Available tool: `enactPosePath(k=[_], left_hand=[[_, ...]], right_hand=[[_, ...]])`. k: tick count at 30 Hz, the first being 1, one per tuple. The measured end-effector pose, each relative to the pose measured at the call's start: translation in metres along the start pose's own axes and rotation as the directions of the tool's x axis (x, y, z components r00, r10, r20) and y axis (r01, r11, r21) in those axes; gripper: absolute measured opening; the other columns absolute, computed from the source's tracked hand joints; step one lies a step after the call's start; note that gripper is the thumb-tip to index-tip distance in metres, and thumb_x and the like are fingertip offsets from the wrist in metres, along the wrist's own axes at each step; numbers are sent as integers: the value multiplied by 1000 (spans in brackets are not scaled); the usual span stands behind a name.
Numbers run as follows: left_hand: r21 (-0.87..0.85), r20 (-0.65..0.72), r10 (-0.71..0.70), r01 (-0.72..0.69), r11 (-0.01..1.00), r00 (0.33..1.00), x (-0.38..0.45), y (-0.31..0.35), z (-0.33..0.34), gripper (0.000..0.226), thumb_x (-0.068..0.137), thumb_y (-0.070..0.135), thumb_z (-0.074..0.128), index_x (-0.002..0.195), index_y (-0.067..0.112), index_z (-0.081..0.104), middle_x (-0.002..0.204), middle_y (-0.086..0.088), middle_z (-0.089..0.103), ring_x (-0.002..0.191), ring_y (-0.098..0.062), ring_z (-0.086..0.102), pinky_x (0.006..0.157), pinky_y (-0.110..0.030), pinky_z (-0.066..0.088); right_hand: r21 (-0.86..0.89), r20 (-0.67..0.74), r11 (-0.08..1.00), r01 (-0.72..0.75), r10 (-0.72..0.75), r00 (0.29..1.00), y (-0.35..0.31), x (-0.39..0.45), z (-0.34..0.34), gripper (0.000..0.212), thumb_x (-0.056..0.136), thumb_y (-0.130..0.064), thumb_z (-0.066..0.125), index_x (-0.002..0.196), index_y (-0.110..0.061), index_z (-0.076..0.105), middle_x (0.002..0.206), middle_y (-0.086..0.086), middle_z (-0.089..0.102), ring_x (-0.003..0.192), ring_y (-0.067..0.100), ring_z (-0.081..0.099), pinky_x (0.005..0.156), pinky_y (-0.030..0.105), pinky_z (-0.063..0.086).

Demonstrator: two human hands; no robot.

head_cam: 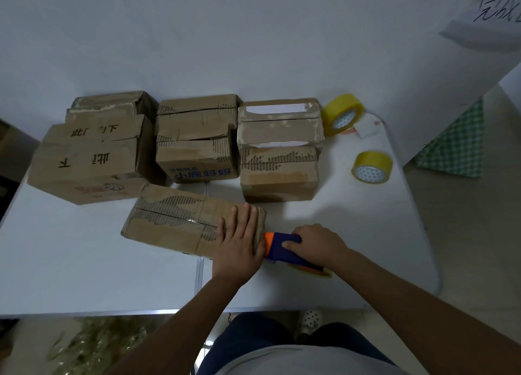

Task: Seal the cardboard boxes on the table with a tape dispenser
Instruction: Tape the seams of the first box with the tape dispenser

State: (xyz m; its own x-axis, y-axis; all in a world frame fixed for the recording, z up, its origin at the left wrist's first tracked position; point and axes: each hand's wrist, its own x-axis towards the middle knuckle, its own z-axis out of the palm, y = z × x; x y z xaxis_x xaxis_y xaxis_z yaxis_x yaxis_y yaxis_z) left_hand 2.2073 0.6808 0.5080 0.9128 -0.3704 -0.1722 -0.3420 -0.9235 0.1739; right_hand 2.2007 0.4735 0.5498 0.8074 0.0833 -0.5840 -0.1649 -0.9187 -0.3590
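- Nearest the lens, at the bottom edge of the frame: a grey shirt (pixel 304 360) and dark trousers (pixel 253 332), with a spotted shoe (pixel 310 319) below the table's near rim.
- Reaching up from there, two bare forearms over the white table (pixel 84 261).
- Lay flat, fingers straight and spread, on the right end of the near box (pixel 180 219): the left hand (pixel 239 242), pressing rather than gripping.
- Was curled tight round the tape dispenser (pixel 284 247), blue with an orange nose: the right hand (pixel 315 245), just right of the left hand, the two nearly touching.
- Sat at centre frame, just above the hands, long axis running left to right with a slight tilt; a glossy strip of tape seemed to lie along the top seam.
- Pointed its orange nose at the box's right end face, at or just off the edge; contact hard to tell behind the left hand.
- Judged: taping run at its right-hand finish, tape likely to be carried down over that end and cut; right hand the nearer to that edge, left steadying.
- Stood in a row across the middle of the frame, beyond the near box: three stacks of boxes (pixel 197 140), seams still looking open or torn.
- Rested at right of the frame, well apart from the hands: two yellow tape rolls (pixel 342 115) (pixel 372 167), with a small white packet (pixel 366 127) between them.
- Hung in the upper right corner: a sheet with handwriting (pixel 496 10).
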Motion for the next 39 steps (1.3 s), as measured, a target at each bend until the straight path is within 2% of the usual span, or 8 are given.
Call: enactPosePath(k=[10, 22, 27, 30, 32, 34, 36, 39], left_hand=[[37, 49, 62, -64, 997, 997, -2, -2, -2, 77, 93, 57, 15, 157, 24, -12, 163, 3, -21, 149, -22, -23, 121, -48, -10], [-32, 195, 458, -461, 887, 867, -23, -54, -18, 87, 91, 53, 45, 150, 42, -19, 157, 20, -27, 143, -13, -34, 116, -48, -21], [-23, 223, 469, -477, 879, 854, -48, -79, -31, 85, 95, 49, 51, 153, 39, -10, 160, 14, -24, 147, -18, -29, 118, -46, -18], [-341, -59, 374, -371, 864, 926, -72, -75, -47, 65, 97, 37, 57, 155, 25, 29, 164, 5, 20, 151, -15, 16, 122, -33, 17], [-645, -168, 15, -122, 755, 986, -92, -68, -52, 36, 97, 24, 60, 130, 39, 59, 136, 16, 58, 122, -3, 55, 99, -20, 44], [-898, 77, -211, 160, 409, 974, -112, -55, -50, 27, 99, 18, 58, 106, 39, 72, 107, 10, 73, 98, -11, 67, 83, -23, 52], [-927, 296, -166, 325, 190, 941, -126, -40, -36, 25, 99, 13, 56, 106, 28, 75, 109, 1, 74, 104, -21, 67, 91, -30, 52], [-927, 351, -164, 367, 80, 922, -131, -17, -17, 27, 100, 13, 54, 121, 21, 69, 129, 4, 64, 122, -16, 58, 107, -35, 44]], right_hand=[[-16, -60, 986, -167, 166, 984, 2, 3, 5, 40, 94, -51, 49, 84, -13, 57, 78, 3, 56, 77, 23, 61, 60, 28, 41], [340, -426, 919, -200, 340, 839, 11, -51, 45, 49, 95, -56, 44, 128, -23, 57, 104, 2, 70, 83, 17, 66, 65, 28, 50], [352, -480, 929, 117, 72, 875, -16, -53, 32, 44, 98, -43, 47, 137, -23, 47, 108, 0, 68, 84, 9, 60, 69, 24, 46], [228, -444, 931, 286, -163, 881, -41, -47, 27, 45, 98, -41, 46, 140, -26, 41, 118, -1, 65, 98, 14, 62, 78, 26, 47], [136, -420, 926, 351, -267, 867, -55, -44, 29, 46, 98, -42, 45, 142, -28, 38, 118, -1, 65, 99, 16, 63, 75, 25, 46], [37, -415, 919, 393, -344, 842, -64, -42, 32, 47, 99, -42, 45, 142, -27, 37, 117, 0, 65, 97, 17, 63, 69, 24, 42], [-19, -420, 917, 398, -369, 829, -70, -40, 35, 47, 99, -42, 45, 142, -24, 37, 117, 2, 65, 98, 19, 63, 68, 24, 39], [-58, -401, 923, 380, -370, 838, -73, -40, 36, 47, 99, -42, 44, 141, -21, 38, 116, 5, 66, 98, 22, 64, 70, 28, 46]])
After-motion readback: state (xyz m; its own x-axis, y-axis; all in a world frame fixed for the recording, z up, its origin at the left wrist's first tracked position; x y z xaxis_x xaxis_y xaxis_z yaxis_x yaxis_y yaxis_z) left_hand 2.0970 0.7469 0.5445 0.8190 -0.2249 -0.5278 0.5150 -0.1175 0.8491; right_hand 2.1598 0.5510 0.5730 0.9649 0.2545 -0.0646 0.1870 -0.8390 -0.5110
